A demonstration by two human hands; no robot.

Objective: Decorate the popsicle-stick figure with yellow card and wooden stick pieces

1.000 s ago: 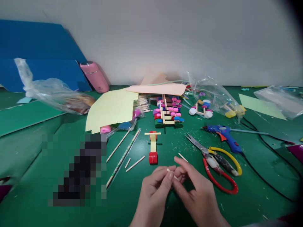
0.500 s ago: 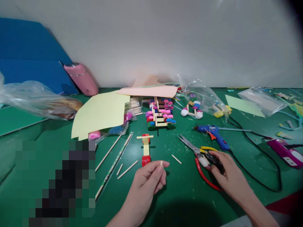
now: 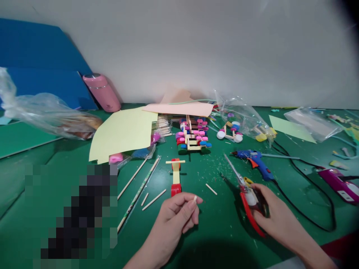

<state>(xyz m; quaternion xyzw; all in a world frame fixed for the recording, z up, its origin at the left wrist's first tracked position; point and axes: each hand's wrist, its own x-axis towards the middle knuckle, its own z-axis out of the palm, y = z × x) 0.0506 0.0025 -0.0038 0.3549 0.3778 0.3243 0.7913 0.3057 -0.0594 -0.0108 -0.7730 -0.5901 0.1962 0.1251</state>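
Between the thumb and forefinger of my left hand (image 3: 179, 215) is a short pale wooden stick (image 3: 195, 198), mostly hidden by the fingers. Just beyond that hand, a small stick vehicle (image 3: 176, 175) with red wheels and a crossbar lies on the table. My right hand (image 3: 270, 213) is closed round a pair of scissors (image 3: 243, 185) with red and yellow handles, tilted with the blades pointing away and raised off the table. A loose stick piece (image 3: 211, 189) lies between my hands.
A blue glue gun (image 3: 256, 161) and its black cord lie right, near a purple power strip (image 3: 338, 185). Finished stick vehicles (image 3: 193, 138) stand at the back. Yellow paper (image 3: 123, 132), wooden sticks (image 3: 154, 200), a pink bottle (image 3: 102, 91) and plastic bags (image 3: 235, 108) are around.
My right hand has lifted the scissors from the table and turned them more upright. The left hand keeps its pinch on the stick. The view has shifted slightly.
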